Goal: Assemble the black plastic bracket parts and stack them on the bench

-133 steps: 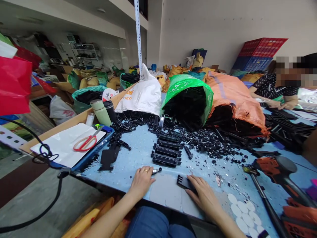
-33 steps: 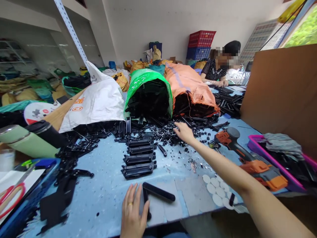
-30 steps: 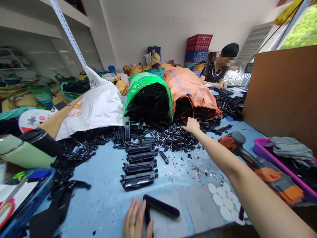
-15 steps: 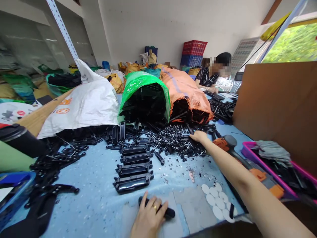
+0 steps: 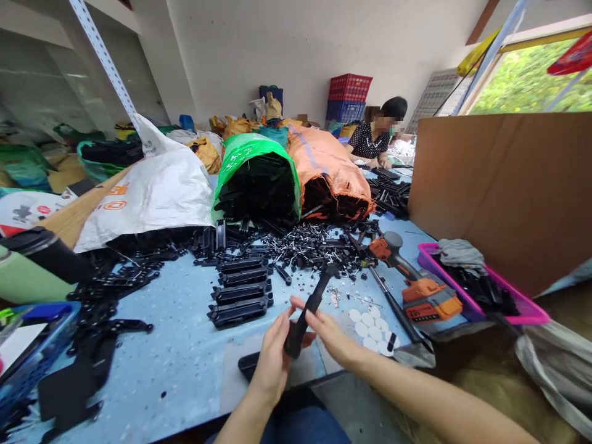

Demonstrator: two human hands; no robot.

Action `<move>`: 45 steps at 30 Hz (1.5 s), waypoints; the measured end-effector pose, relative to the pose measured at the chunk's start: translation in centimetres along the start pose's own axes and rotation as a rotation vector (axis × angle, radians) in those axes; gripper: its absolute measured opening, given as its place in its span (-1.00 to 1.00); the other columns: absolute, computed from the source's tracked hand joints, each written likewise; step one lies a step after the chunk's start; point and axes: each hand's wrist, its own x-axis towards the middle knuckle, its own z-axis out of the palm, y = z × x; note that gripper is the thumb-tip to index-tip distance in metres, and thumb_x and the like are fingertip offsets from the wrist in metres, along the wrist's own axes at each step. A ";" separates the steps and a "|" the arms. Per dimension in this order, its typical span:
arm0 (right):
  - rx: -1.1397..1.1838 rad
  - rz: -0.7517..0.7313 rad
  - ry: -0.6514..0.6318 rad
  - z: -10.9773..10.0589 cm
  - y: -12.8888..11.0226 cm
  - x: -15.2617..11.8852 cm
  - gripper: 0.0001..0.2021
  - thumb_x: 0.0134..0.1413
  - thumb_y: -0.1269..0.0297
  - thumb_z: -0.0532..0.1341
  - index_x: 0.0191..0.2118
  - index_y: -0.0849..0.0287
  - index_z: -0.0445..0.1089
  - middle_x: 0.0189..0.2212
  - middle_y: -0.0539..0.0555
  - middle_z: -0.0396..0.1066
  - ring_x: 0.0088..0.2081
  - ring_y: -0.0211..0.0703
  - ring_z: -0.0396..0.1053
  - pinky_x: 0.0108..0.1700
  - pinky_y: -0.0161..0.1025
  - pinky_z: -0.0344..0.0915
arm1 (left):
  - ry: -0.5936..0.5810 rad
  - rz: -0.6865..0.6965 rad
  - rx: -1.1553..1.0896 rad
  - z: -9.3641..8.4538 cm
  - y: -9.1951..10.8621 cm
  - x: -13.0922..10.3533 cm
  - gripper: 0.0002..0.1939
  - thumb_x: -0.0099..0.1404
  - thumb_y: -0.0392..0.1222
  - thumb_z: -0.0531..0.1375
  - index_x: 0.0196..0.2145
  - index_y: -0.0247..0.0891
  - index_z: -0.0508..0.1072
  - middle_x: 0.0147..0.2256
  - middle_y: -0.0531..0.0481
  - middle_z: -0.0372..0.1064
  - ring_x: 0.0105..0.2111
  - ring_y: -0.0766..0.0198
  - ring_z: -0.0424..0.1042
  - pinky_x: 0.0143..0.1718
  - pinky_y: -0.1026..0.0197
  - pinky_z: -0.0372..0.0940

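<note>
My left hand point(image 5: 276, 346) and my right hand point(image 5: 329, 333) are both closed around a long black plastic part point(image 5: 311, 306), held tilted above the table's front edge. Its upper end is wider than the middle and points away from me. Beside my left wrist another black part point(image 5: 248, 365) lies on the table, partly hidden by that arm. Beyond my hands, several black slotted parts point(image 5: 240, 310) lie in a stacked row. Loose screws and small black pieces point(image 5: 314, 246) form a pile farther back.
An orange cordless power tool point(image 5: 430, 301) and a black-handled metal tool point(image 5: 393, 302) lie to the right, near a pink basket point(image 5: 518, 317). White discs point(image 5: 367, 324) sit closer in. Green point(image 5: 259, 148) and orange point(image 5: 328, 163) sacks spill black parts. A person point(image 5: 370, 142) sits beyond.
My right hand has come back from the pile to my left hand with a black part. My left hand has lifted off the black part on the table. The view has turned right.
</note>
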 end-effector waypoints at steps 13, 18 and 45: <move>-0.930 -0.203 -0.531 -1.8 3.5 -4.9 -0.57 0.21 -0.06 -0.10 -0.27 0.19 0.32 -0.40 0.09 0.38 -0.38 -0.16 0.35 -0.41 -0.30 0.14 | -0.231 0.358 1.217 -2.6 -0.8 -0.8 -0.48 0.24 0.04 0.06 0.09 -0.25 0.21 0.02 -0.22 0.21 0.05 0.01 0.15 0.02 -0.04 0.09; -0.967 -0.123 -0.488 -0.3 3.9 -4.7 -0.60 0.21 -0.05 -0.10 -0.24 0.16 0.29 -0.39 0.07 0.38 -0.42 -0.19 0.35 -0.44 -0.33 0.08 | -0.376 0.358 1.435 -3.6 -1.0 0.1 -0.35 0.04 0.24 0.18 -0.02 -0.21 0.27 -0.08 -0.16 0.27 -0.06 -0.01 0.23 -0.07 0.02 0.15; -0.893 -0.239 -0.225 -3.0 7.0 -5.0 -0.64 0.18 -0.02 0.00 -0.28 0.17 0.33 -0.32 0.09 0.33 -0.27 -0.14 0.25 -0.22 -0.19 0.08 | -0.293 0.575 1.574 6.9 -1.5 13.9 -0.72 0.32 -0.30 -0.05 -0.05 -0.26 0.30 -0.12 -0.14 0.29 -0.10 0.17 0.28 -0.12 0.16 0.21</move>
